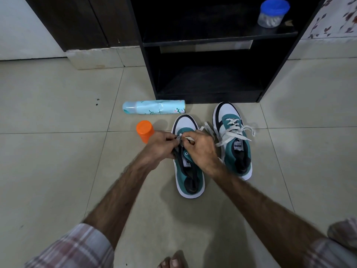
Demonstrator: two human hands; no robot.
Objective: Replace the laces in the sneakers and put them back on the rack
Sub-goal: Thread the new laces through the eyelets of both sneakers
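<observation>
Two teal, white and black sneakers stand on the tiled floor in front of a black rack (pixel 210 43). The left sneaker (pixel 190 175) sits under both hands. My left hand (pixel 161 147) pinches the white lace (pixel 207 127) at the eyelets on the shoe's left side. My right hand (pixel 201 147) pinches the same lace just to the right, over the tongue; a loose end trails out to the right. The right sneaker (pixel 234 140) stands beside it with its white lace threaded and the ends lying loose.
A pale blue spray can (pixel 154 107) lies on the floor left of the rack's base. An orange-capped container (pixel 144 130) stands close to my left hand. A blue-lidded jar (pixel 273 13) sits on the rack's shelf. My bare toes (pixel 173 262) show at the bottom edge.
</observation>
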